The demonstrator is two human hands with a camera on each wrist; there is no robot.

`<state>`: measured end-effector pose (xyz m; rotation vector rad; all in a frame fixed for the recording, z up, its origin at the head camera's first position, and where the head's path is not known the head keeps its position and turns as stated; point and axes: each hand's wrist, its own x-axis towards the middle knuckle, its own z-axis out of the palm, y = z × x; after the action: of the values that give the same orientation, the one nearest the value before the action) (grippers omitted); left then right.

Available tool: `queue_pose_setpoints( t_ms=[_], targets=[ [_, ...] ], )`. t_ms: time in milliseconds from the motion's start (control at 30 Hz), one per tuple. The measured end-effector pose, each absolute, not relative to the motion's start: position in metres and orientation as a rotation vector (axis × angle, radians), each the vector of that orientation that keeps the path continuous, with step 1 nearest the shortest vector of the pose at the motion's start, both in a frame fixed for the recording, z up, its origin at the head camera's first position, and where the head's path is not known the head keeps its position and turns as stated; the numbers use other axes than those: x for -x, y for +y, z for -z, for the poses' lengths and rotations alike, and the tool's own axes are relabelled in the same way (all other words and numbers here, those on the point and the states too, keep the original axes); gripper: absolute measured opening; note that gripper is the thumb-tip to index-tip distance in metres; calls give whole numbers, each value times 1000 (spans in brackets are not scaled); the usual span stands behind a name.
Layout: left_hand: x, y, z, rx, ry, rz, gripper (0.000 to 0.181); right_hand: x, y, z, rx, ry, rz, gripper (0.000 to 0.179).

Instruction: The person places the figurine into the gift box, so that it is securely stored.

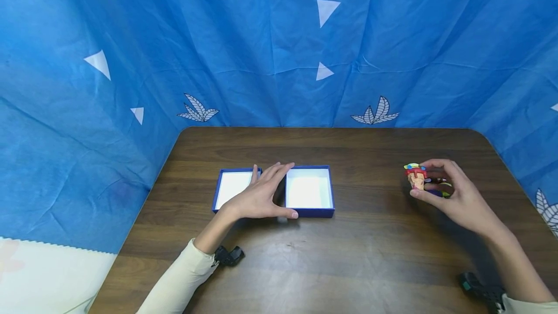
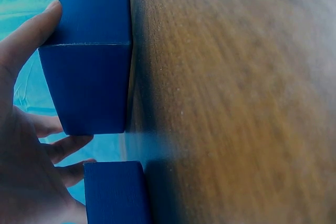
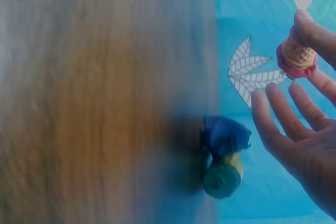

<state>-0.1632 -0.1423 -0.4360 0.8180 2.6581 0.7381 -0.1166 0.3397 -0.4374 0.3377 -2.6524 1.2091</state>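
My left hand (image 1: 258, 198) spans the left end of a blue box (image 1: 309, 212) with a white inside, its thumb at the front wall and its fingers toward the back. In the left wrist view the thumb lies against the box's (image 2: 94, 87) edge. My right hand (image 1: 464, 202) pinches a small toy ice cream cone (image 1: 416, 180) between thumb and fingers, above the table. The right wrist view shows the cone (image 3: 299, 56) with its pointed end at the thumb and its pink-red part by the fingers; the other fingers are spread.
Left of the box, partly under my left forearm and hand, lies a shallower blue tray (image 1: 215, 197), white inside. Small toys, one blue (image 3: 226, 135) and one green (image 3: 222, 181), rest on the wooden table (image 1: 348, 265) near my right hand. A blue curtain (image 1: 279, 62) hangs behind.
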Motion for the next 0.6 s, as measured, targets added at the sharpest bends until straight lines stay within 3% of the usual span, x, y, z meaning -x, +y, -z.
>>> queue_pose_setpoints(
  t_ms=[600],
  targets=[
    [165, -143, 438, -811, 2649, -730, 124, 124, 312, 439, -394, -2657, -1277, 72]
  ],
)
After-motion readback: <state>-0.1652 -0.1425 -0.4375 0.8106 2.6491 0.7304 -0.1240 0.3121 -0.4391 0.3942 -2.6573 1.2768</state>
